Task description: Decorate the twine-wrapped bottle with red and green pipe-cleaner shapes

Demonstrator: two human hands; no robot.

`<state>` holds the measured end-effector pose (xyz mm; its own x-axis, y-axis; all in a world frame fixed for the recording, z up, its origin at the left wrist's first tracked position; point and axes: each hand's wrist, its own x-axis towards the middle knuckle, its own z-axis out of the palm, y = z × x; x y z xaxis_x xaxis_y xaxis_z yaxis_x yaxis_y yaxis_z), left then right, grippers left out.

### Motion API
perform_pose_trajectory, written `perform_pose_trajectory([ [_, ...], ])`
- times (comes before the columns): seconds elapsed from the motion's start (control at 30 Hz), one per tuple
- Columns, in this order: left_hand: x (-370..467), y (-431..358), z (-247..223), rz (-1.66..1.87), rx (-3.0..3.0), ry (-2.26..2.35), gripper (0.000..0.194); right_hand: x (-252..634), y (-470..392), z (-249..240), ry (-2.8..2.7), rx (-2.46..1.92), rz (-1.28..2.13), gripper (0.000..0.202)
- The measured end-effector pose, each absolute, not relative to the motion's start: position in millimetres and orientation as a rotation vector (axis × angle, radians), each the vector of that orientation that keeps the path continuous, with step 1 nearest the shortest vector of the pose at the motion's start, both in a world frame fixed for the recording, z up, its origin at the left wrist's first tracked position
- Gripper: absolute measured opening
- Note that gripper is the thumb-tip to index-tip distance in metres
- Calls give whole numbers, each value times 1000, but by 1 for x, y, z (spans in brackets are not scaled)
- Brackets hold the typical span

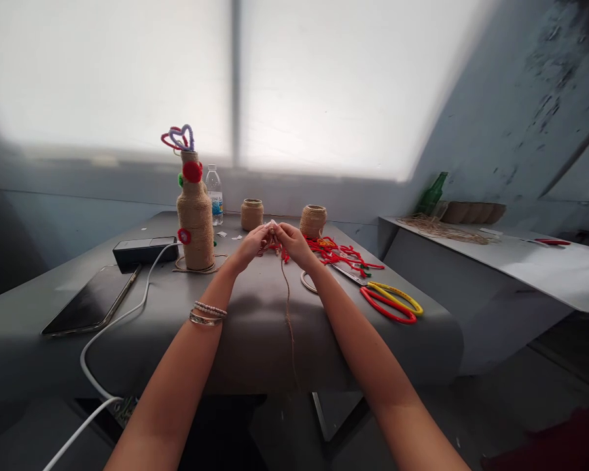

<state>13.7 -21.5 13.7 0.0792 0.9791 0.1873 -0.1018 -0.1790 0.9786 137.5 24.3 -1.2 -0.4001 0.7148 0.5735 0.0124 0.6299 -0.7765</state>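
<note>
My left hand (pixel 253 247) and my right hand (pixel 291 242) meet above the middle of the table, fingertips pinched together. Between them is a length of brown twine (pixel 288 301), whose tail hangs down over the table's front edge. The small piece at the fingertips is mostly hidden by the fingers. Red pipe cleaners (pixel 341 252) lie in a loose heap right beside my right hand. Just behind the hands stand two twine-wrapped jars, one left (pixel 252 214) and one right (pixel 313 221).
Left stands a twine-wrapped bottle (pixel 196 226) with pom-poms and pipe-cleaner hearts, near a water bottle (pixel 214 196). A phone (pixel 91 297), black box (pixel 144 252) and white cable (pixel 142 301) lie farther left. Scissors (pixel 390 301) rest right. A side table (pixel 530 268) holds a green bottle (pixel 432 194).
</note>
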Motion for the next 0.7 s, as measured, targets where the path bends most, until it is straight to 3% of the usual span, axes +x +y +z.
perform_pose_trajectory([
  [0.2,16,-9,3,1471,1397,899,29,130,20,-10,-1853,-726,375,52],
  [0.43,5,1,-6,1564,1716,934,27,130,23,-5,-1871,-583,863,56],
  [0.7,6,-20,14,1363,1522,851,25,134,16,3,-1905,-542,993,55],
])
